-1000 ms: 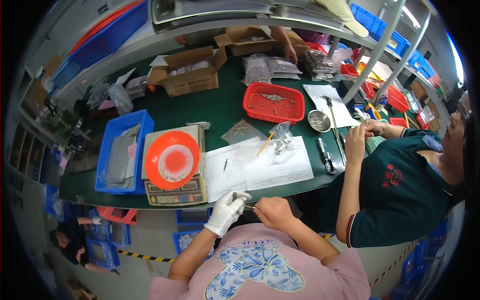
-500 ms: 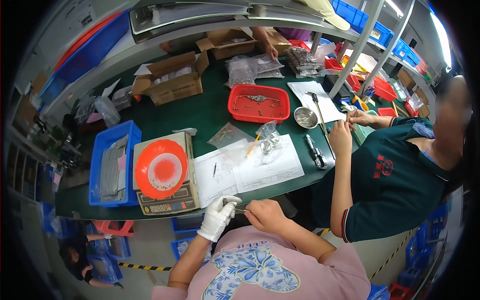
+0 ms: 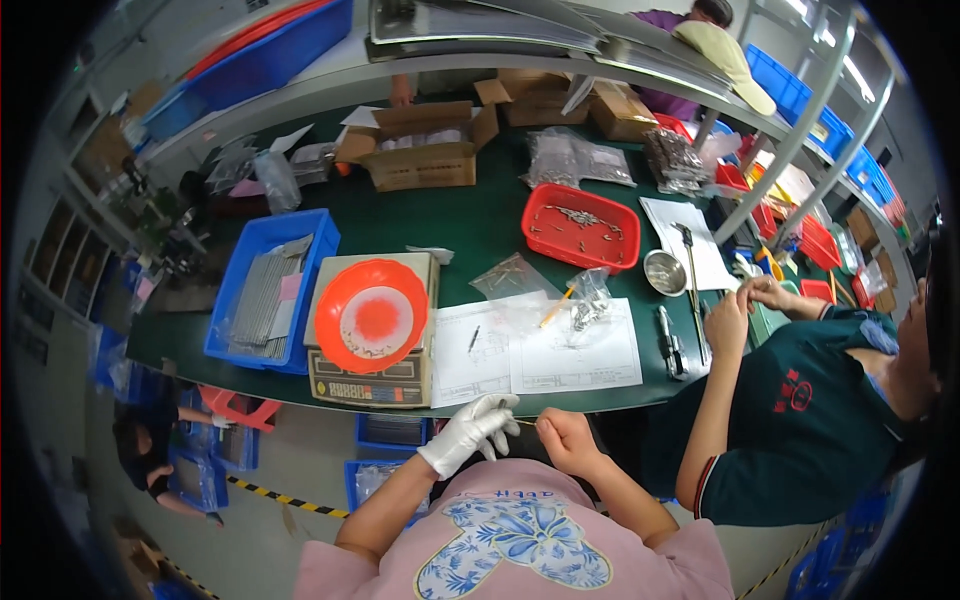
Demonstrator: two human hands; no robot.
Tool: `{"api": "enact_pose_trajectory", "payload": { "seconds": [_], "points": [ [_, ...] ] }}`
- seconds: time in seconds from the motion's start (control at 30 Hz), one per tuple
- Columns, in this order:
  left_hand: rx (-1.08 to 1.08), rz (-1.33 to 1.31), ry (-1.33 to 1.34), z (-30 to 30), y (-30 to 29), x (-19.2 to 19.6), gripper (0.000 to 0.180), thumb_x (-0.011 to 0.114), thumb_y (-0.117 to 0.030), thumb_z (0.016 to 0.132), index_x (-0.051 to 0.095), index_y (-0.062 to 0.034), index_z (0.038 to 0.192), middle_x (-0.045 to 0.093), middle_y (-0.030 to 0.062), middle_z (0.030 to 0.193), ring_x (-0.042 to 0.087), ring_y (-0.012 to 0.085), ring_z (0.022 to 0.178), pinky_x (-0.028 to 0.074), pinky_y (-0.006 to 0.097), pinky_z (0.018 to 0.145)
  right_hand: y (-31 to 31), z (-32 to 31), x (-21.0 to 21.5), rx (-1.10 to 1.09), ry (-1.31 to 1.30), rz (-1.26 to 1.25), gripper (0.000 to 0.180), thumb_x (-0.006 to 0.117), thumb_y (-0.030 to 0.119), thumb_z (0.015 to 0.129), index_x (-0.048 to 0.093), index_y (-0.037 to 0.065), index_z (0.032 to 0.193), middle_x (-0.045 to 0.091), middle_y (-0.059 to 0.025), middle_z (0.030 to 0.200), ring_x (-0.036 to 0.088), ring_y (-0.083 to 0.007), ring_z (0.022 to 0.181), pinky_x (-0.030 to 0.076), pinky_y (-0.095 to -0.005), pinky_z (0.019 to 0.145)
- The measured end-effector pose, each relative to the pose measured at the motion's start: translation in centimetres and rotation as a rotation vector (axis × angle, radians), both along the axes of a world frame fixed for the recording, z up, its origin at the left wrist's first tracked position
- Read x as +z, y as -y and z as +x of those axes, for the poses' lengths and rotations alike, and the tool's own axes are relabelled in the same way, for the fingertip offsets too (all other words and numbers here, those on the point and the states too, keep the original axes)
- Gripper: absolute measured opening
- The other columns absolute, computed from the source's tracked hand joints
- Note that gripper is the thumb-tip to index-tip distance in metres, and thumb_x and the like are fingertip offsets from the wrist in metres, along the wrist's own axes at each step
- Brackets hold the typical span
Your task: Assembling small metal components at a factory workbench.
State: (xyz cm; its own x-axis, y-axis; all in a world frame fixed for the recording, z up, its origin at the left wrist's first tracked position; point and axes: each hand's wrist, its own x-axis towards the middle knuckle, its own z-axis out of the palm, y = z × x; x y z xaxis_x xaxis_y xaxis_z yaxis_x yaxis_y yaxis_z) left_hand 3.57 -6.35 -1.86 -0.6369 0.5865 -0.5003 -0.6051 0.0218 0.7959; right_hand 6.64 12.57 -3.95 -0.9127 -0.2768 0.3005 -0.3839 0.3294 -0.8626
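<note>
In front of the table edge, my left hand, in a white glove, is closed with thumb and fingers together around a small dark piece too small to name. Bare and closed, my right hand is just to its right. From its fingertips a thin yellowish rod points toward the gloved fingers; whether it touches the small piece I cannot tell. Past my hands, printed drawing sheets lie on the table with a dark pen, a yellow pencil and a clear bag of metal parts.
At left stand a scale bearing an orange-red bowl, and a blue bin. A red tray of small metal pins, a metal bowl and a micrometer lie beyond. A co-worker sits close at right.
My head view has shifted, so the table appears moved in the picture. My hands have drawn slightly apart, and the gloved fingers have spread a little from their tighter curl.
</note>
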Motion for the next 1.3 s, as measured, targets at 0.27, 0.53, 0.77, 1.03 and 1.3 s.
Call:
{"api": "enact_pose_trajectory", "payload": {
  "seconds": [0.27,0.53,0.77,1.03,1.3],
  "points": [
    [0.074,-0.108,-1.170,0.8,-0.7,0.2,0.025,0.060,0.000,0.070,0.054,-0.0056,0.094,0.049,0.0097,0.101,0.047,0.0176,0.097,0.039,0.030,0.081,-0.1,-0.2,-0.2,0.156,1.044,-0.934,0.032,0.041,0.021,0.087,0.034,0.008,0.059,0.027,0.0029,0.049,0.022,-0.0058,0.042,0.019,-0.0207,0.038],
    [-0.026,-0.192,-1.067,0.3,-1.1,-1.6,0.028,0.051,0.000,0.075,0.053,-0.0040,0.103,0.052,0.0090,0.096,0.055,0.0162,0.075,0.046,0.025,0.062,-0.6,-0.4,0.0,0.140,0.931,-0.836,0.030,0.040,0.017,0.087,0.035,0.007,0.060,0.030,0.0026,0.051,0.024,-0.0060,0.044,0.020,-0.0205,0.039],
    [0.155,0.361,0.198,-0.5,-0.3,-0.1,0.025,0.055,-0.013,0.080,0.051,-0.0036,0.103,0.055,0.0047,0.084,0.054,0.0109,0.062,0.045,0.022,0.054,-0.5,-0.3,-0.3,-0.076,0.091,-0.183,0.032,0.040,0.018,0.087,0.036,0.006,0.058,0.033,0.0022,0.051,0.029,-0.0071,0.044,0.024,-0.0218,0.040],
    [-0.022,-0.115,-1.344,-0.2,-0.9,-0.4,0.038,0.046,0.009,0.070,0.052,-0.0049,0.105,0.049,0.0071,0.105,0.047,0.0163,0.098,0.041,0.033,0.081,-1.2,-0.5,-0.3,0.134,0.866,-0.845,0.029,0.040,0.015,0.087,0.039,0.004,0.060,0.036,0.0011,0.052,0.032,-0.0079,0.045,0.029,-0.0235,0.042],
    [0.095,-0.181,-1.163,0.1,-1.3,-0.7,0.034,0.046,0.009,0.071,0.053,-0.0045,0.101,0.054,0.0070,0.095,0.055,0.0156,0.081,0.045,0.026,0.071,-0.6,-0.5,0.7,0.040,0.506,-0.484,0.032,0.040,0.019,0.087,0.034,0.007,0.058,0.031,0.0017,0.051,0.026,-0.0063,0.045,0.022,-0.0210,0.040]
  ]
}}
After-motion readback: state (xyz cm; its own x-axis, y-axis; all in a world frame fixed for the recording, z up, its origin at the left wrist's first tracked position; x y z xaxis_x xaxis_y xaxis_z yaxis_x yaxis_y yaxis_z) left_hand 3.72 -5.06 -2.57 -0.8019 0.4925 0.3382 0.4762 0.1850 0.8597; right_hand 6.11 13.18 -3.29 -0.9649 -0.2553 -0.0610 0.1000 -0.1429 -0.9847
